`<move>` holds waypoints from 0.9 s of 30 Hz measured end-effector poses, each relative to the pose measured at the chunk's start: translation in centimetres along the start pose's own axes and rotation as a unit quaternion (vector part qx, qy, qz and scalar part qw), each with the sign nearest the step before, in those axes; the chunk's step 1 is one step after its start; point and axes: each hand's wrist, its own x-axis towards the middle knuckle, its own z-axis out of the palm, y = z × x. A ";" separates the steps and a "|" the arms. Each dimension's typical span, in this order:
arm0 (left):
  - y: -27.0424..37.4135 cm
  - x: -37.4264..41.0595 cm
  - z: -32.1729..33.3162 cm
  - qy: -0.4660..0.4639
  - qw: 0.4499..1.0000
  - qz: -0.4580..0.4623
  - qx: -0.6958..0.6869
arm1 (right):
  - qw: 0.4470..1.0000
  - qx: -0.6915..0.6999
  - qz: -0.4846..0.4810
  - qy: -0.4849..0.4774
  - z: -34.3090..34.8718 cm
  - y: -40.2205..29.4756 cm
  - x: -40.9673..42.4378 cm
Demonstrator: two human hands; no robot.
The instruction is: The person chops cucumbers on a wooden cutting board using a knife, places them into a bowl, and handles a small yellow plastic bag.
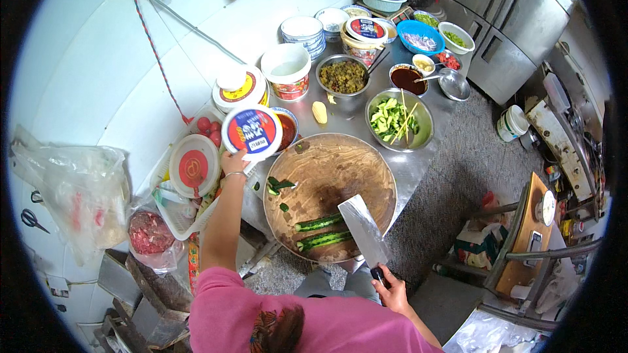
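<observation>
My left hand (234,162) grips the near edge of a round plastic lid (252,132) with a blue and red label. The lid is partly over a bowl of red chili sauce (287,131). In my right hand (392,288) is the black handle of a cleaver (364,230). Its broad blade lies over the near right part of a round wooden chopping board (333,171). Two long cucumber pieces (319,223) rest side by side on the board, their right ends against or under the blade. Small dark green cucumber scraps (278,184) sit at the board's left.
A steel bowl of cut cucumber (392,122) with chopsticks stands behind the board, near a peeled yellowish piece (319,113). Further back are a white bucket (286,73), a bowl of dark sauce (408,81) and a blue basin (420,37). A plastic basket (171,220) flanks my left arm.
</observation>
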 end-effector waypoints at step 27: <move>-2.3 -1.6 5.8 -0.020 0.984 0.114 0.139 | 1.000 -0.002 -0.010 0.016 -0.3 0.6 0.0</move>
